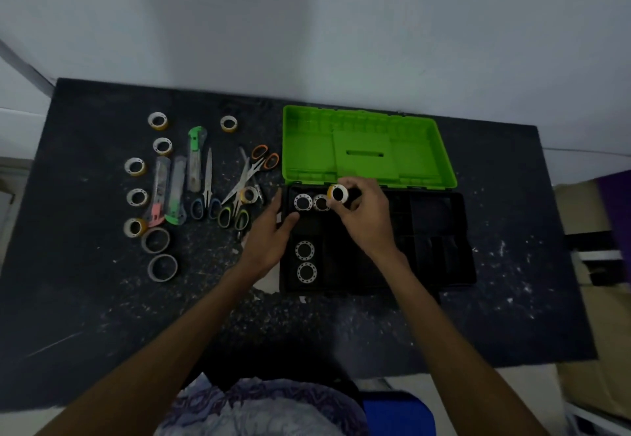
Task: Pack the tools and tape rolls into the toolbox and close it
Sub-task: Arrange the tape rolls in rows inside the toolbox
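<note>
Yellow-edged tape roll [338, 193] is pinched in the right hand [363, 212] above the toolbox [440, 248] rear-left compartment, likely to join two rolls there, while the left hand [271, 234], fingers relaxed, steadies the box's left wall on the desk [341, 326].

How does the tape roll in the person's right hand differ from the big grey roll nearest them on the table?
The held tape roll is small, yellow-edged and pinched upright above the toolbox by the right hand. The grey roll is wider, plain grey and lies flat, untouched, on the table. Both are hollow rings.
</note>
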### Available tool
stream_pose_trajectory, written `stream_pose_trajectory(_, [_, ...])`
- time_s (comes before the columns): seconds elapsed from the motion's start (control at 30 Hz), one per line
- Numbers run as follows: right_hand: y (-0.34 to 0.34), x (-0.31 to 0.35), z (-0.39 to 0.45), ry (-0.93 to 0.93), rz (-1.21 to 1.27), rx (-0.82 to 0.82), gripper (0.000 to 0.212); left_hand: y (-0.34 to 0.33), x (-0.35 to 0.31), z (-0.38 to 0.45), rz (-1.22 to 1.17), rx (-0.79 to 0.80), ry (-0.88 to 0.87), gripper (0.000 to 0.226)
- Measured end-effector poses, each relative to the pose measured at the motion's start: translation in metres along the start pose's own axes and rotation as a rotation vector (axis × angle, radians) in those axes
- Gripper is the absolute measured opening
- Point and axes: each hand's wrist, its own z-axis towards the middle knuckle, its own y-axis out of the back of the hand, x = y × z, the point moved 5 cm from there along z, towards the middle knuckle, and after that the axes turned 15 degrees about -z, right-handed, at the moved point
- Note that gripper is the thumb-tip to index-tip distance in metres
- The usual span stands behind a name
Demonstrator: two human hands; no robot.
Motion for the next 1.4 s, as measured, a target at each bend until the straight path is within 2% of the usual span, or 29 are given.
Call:
stream_pose_trajectory(0.27, [0.004,-0.005,-0.003,-0.082,-0.070,0.004,0.041,-0.003,-0.006,-0.003,-0.073,0.004,0.026,0.062])
stream_pose_trajectory(0.5, [0.010,0.004,-0.004,-0.186,-0.126,0.081,0.047,-0.002,-0.007,-0.003,-0.049,-0.003,0.040,0.063])
stream_pose_trajectory(0.7, [0.007,0.010,-0.008,-0.138,-0.266,0.067,0.013,0.001,-0.004,-0.001,-0.036,-0.004,0.058,0.063])
stream_pose_trajectory(0.9, [0.008,0.016,-0.009,-0.172,-0.475,0.124,0.029,-0.002,-0.006,-0.003,-0.043,-0.008,0.060,0.063])
stream_pose_trajectory(1.1, [0.006,0.025,-0.003,-0.173,-0.517,0.180,0.029,0.000,-0.007,-0.003,-0.026,-0.007,0.040,0.063])
stream_pose_trajectory(1.4, [0.009,0.029,-0.003,-0.178,-0.589,0.092,0.028,0.003,-0.004,-0.002,-0.010,0.004,0.022,0.063])
